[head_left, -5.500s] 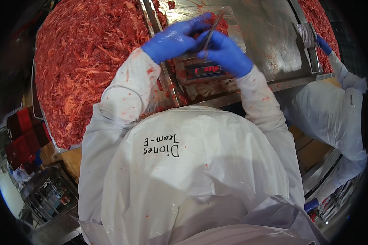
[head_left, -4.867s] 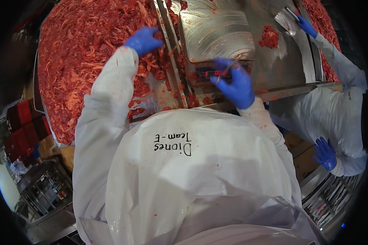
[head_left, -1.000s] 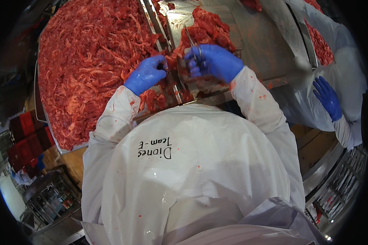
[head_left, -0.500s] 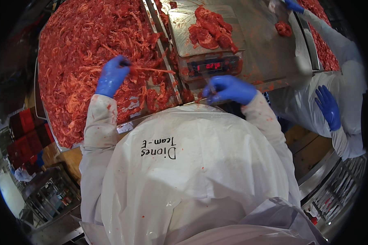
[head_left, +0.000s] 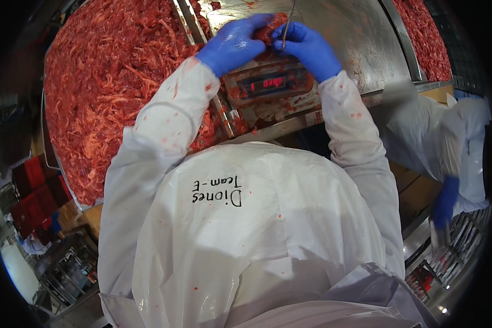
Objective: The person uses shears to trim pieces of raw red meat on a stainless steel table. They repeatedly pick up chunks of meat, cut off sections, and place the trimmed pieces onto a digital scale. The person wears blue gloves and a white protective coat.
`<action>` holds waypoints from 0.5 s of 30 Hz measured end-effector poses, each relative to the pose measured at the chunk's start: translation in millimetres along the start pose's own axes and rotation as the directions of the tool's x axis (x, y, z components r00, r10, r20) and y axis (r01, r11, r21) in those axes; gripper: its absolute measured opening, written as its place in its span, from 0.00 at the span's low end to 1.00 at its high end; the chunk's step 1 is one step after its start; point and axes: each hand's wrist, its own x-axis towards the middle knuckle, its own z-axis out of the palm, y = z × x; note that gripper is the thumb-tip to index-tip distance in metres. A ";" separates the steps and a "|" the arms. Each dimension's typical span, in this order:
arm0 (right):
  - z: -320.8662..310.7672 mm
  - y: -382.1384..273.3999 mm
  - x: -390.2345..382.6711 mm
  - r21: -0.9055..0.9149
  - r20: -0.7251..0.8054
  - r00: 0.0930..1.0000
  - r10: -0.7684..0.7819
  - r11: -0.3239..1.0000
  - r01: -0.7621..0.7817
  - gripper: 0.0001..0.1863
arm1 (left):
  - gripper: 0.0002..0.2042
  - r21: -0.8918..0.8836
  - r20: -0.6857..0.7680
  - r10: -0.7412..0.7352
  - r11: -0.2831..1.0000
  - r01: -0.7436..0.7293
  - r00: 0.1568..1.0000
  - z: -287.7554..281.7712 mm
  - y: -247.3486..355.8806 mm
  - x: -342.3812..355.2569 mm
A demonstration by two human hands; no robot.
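My left hand [head_left: 233,42], in a blue glove, is closed around a lump of red meat [head_left: 274,26] over the steel scale [head_left: 224,17]. My right hand [head_left: 307,50], also gloved, grips a thin metal blade [head_left: 289,12] upright against the right side of that meat. Below both hands shows the scale's red display [head_left: 270,83]. To the left, a large mass of shredded red meat [head_left: 109,87] fills the tray beside a steel divider [head_left: 186,19].
A steel work surface [head_left: 366,38] extends to the right, edged by a rail, with more red meat [head_left: 426,38] beyond. A co-worker in white [head_left: 459,136] stands at the right, their blurred gloved hand [head_left: 447,202] low. Red crates [head_left: 35,186] sit at the lower left.
My left hand has moved from the meat mass up to the meat at the scale. My right hand rose to it with the blade. The co-worker's hands moved lower.
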 end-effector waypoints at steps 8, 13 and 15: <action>20.3 31.9 -84.5 0.013 0.287 0.875 0.390 0.912 -0.411 0.17 | 0.05 0.610 -0.071 0.198 0.784 -0.115 0.978 -5.2 -10.6 -75.4; 15.6 5.7 -88.4 0.099 0.483 0.780 0.398 0.860 -0.501 0.16 | 0.05 0.511 -0.198 0.174 0.858 -0.050 0.965 -18.9 -13.4 -79.8; 33.5 1.1 -71.3 0.104 0.509 0.786 0.350 0.882 -0.460 0.17 | 0.05 0.535 -0.192 0.178 0.843 -0.049 0.965 -11.1 -9.6 -78.0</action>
